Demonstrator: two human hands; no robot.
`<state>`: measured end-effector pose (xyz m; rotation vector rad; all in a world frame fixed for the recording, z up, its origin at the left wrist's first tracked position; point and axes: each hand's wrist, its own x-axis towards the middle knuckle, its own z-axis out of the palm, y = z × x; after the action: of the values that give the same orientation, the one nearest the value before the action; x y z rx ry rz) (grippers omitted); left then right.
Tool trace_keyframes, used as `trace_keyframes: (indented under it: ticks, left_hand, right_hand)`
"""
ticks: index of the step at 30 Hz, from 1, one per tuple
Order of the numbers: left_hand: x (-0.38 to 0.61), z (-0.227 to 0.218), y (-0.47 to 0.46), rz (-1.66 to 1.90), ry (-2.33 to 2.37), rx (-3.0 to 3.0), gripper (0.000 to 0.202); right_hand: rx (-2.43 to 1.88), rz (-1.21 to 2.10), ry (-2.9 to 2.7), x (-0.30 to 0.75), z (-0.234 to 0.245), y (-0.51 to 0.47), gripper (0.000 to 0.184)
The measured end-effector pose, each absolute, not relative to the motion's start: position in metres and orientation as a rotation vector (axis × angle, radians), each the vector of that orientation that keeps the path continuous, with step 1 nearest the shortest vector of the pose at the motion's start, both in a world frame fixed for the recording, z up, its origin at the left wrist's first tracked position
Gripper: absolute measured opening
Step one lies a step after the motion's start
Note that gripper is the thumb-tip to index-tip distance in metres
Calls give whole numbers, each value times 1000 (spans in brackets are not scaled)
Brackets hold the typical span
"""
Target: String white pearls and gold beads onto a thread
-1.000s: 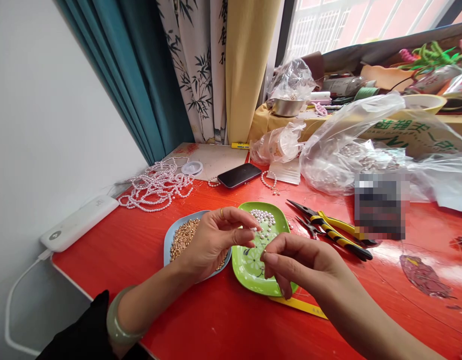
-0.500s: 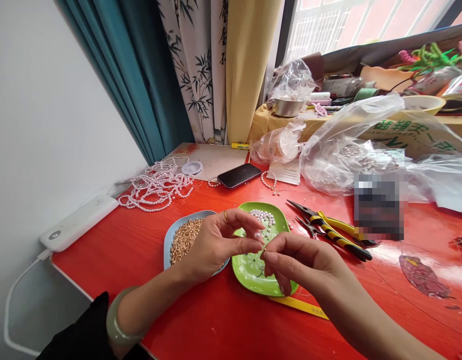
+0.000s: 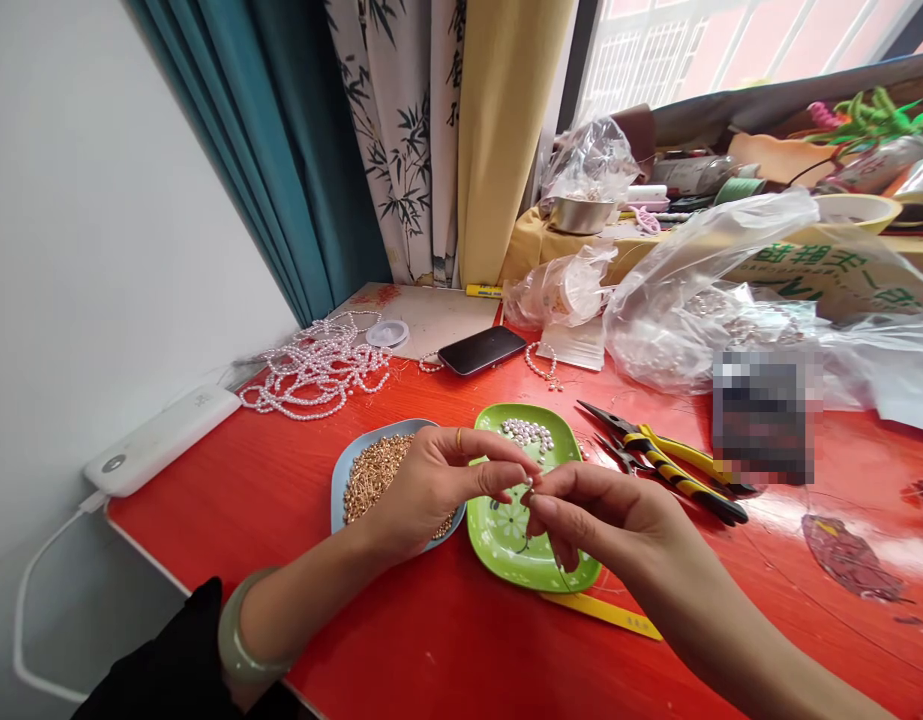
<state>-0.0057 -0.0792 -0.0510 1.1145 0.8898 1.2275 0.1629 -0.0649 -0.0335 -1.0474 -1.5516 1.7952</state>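
My left hand (image 3: 438,485) and my right hand (image 3: 603,520) meet fingertip to fingertip above a green plate (image 3: 506,540). Both pinch a small white pearl bead (image 3: 529,483) held between them; a thin gold pin seems to run through it, too small to be sure. The green plate holds a cluster of white pearls (image 3: 528,432) at its far end. Left of it, partly under my left hand, a blue plate (image 3: 348,470) holds a heap of gold pins (image 3: 375,470). A green bangle sits on my left wrist.
Yellow-handled pliers (image 3: 667,465) lie right of the green plate on the red table (image 3: 266,480). Strings of pearls (image 3: 318,365), a phone (image 3: 481,350), a white power bank (image 3: 157,440) and plastic bags (image 3: 701,300) lie farther back. A yellow ruler (image 3: 603,612) pokes out under the green plate.
My left hand has brought the pearl from above the green plate's far part over to my right fingertips, and the two hands now touch. The view has shifted slightly.
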Motion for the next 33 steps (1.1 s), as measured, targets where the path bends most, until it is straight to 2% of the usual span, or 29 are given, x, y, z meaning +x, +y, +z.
trace_keyframes:
  ticks: [3, 8, 13, 17, 19, 21, 23, 25, 28, 33]
  left_hand:
    - [-6, -51, -79, 1270, 861, 1144, 4]
    - [-4, -50, -79, 1307, 888, 1200, 12]
    - [-5, -46, -79, 1280, 918, 1296, 6]
    - [-26, -36, -75, 1161, 1178, 1490, 17]
    - [-41, -29, -75, 989, 1362, 1699, 12]
    - [-53, -23, -77, 562, 1363, 1925, 11]
    - [-59, -20, -81, 192, 1365, 2155, 16]
    - [-60, -22, -86, -12, 1379, 2334, 22]
    - [-56, -31, -90, -92, 1438, 2465, 25]
    - [-53, -44, -87, -20, 1457, 2442, 25]
  right_hand:
    - [-1125, 1715, -1577, 165, -31, -63, 18]
    - [-1177, 1517, -1660, 166, -29, -62, 24]
    - [-1098, 1578, -1807, 165, -32, -62, 19]
    - [-1146, 1553, -1715, 167, -30, -62, 19]
    - [-1149, 1541, -1670, 168, -28, -62, 19]
    - [-1132, 1543, -1670, 169, -27, -61, 20]
    - [-1118, 1554, -1679, 169, -27, -61, 20]
    - [-1121, 1579, -1675, 169, -28, -62, 20]
    - [-1136, 1621, -1677, 167, -29, -62, 21]
    - [-1123, 1631, -1679, 167, -31, -60, 19]
